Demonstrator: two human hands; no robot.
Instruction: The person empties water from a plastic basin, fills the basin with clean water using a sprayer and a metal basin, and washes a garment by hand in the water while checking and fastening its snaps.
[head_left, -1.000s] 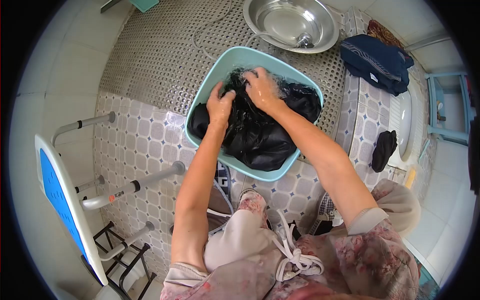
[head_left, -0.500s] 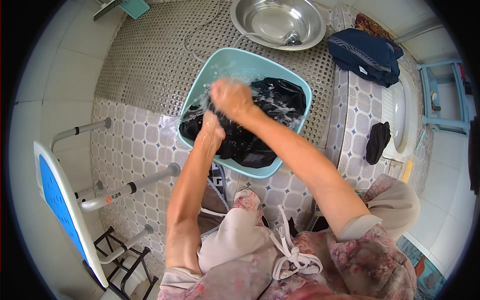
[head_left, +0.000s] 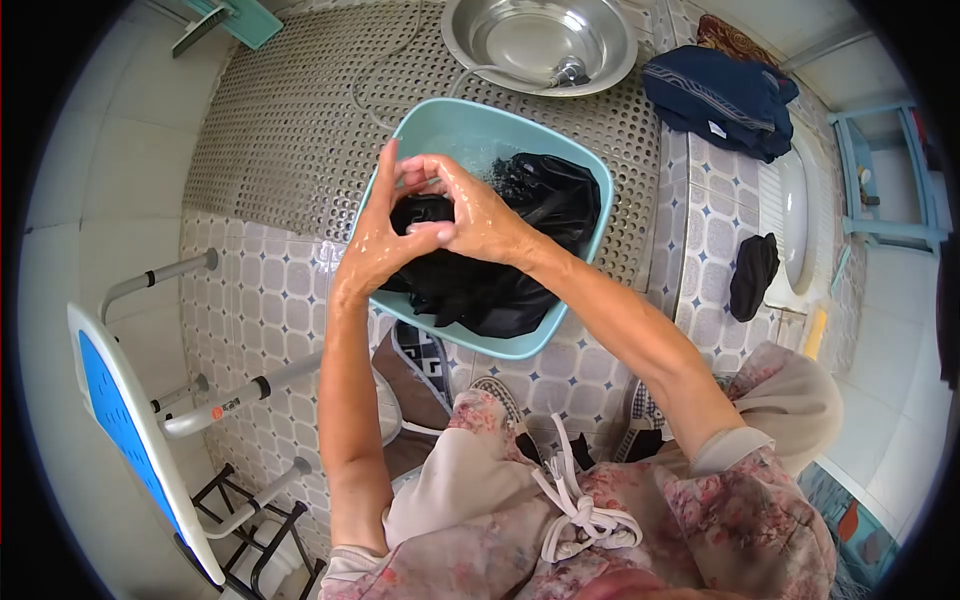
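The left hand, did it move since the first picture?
Yes, to the left. Judged against the light-blue basin, the left hand was inside the left rim; now it overlaps that rim in the view.

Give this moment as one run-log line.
left hand: open, over tub | right hand: open, close to left | tub: wet black cloth inside | steel basin: beyond tub

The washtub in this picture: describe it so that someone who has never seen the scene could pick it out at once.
Find the big perforated mat on the floor. Over its lower edge sits the washtub, holding black cloth. Unlike the round, silvery basin just above it in the picture, it is light blue and squarish, with rounded corners.
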